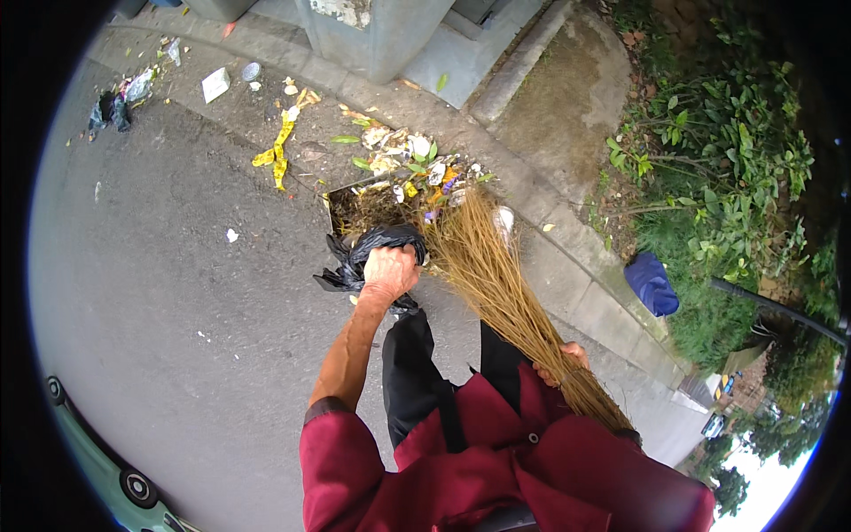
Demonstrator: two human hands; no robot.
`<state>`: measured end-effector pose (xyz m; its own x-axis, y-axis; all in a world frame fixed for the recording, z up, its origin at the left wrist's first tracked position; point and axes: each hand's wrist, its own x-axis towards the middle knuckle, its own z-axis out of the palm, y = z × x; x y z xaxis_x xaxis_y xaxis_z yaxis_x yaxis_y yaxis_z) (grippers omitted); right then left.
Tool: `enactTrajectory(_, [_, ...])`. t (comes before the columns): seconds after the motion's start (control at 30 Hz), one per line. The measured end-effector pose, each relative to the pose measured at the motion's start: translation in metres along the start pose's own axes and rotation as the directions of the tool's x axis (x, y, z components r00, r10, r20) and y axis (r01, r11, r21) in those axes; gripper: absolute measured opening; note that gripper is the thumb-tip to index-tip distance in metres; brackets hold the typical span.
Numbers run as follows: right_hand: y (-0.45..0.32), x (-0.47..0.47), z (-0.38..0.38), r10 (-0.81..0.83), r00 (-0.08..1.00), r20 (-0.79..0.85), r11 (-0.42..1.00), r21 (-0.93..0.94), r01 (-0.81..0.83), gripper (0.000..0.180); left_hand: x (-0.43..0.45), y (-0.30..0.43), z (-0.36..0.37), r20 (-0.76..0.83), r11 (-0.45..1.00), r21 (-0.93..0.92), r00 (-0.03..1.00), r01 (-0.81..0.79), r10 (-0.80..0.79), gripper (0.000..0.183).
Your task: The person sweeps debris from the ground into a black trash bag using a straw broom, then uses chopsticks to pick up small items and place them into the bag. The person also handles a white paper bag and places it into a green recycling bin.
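My left hand [391, 271] is closed around black plastic [346, 266], bunched at the near side of a dustpan or shallow open container [329, 209] with dark debris [369, 209] in it. A handle under the plastic cannot be made out. My right hand [564, 364] grips a twig broom [505, 279] partway along its bundled stems, close to my body. The broom's spread bristles touch the litter pile [412, 156] of leaves, crumpled paper and scraps beside the container. Part of my right hand is hidden behind the stems.
A kerb [572, 246] runs past shrubs [705, 173] and a blue bag or cloth [651, 284]. Grey bins or cabinets [372, 40] stand beyond it. On the asphalt lie yellow tape or plastic [282, 149], a white box [215, 85] and plastic scraps [138, 86]. A green car [100, 465] is at lower left.
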<state>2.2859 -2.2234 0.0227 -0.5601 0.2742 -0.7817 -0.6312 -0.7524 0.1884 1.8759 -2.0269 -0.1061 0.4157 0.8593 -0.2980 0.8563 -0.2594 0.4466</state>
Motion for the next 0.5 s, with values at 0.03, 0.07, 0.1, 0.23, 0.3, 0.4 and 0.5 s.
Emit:
enactTrajectory(0.03, [-0.002,-0.001,0.0,0.012,1.0,0.019,1.0,0.02,-0.012,0.065,0.0,0.002,-0.001,0.005,1.0,0.004,1.0,0.001,-0.001,0.031])
enactTrajectory(0.07, [-0.002,0.0,-0.001,0.004,1.0,-0.017,1.0,-0.019,-0.004,0.063,0.001,0.003,-0.001,0.009,1.0,0.008,1.0,0.001,-0.001,0.032])
enactTrajectory(0.1, [0.003,0.005,0.006,0.001,0.999,-0.05,0.999,-0.05,-0.003,0.062,0.0,0.003,-0.003,0.011,1.0,0.001,1.0,0.008,-0.008,0.032])
enactTrajectory(0.23, [0.002,0.003,-0.032,0.09,0.996,0.013,0.982,-0.168,-0.087,0.064,-0.001,-0.001,-0.003,-0.033,1.0,-0.019,0.999,0.013,-0.014,0.033])
enactTrajectory(0.3, [0.013,-0.009,-0.041,-0.149,0.975,-0.168,0.884,-0.464,0.055,0.061,-0.001,-0.006,-0.004,-0.072,0.999,-0.039,0.997,0.023,-0.025,0.034])
enactTrajectory(0.4, [0.036,-0.022,-0.036,-0.289,0.93,-0.229,0.82,-0.561,0.116,0.063,-0.003,-0.009,-0.005,-0.046,1.0,-0.012,0.999,0.029,-0.03,0.034])
enactTrajectory(0.5, [0.076,-0.024,-0.014,-0.489,0.872,-0.02,0.759,-0.503,0.414,0.065,-0.001,-0.008,-0.003,0.021,0.998,0.014,0.998,0.066,-0.067,0.035])
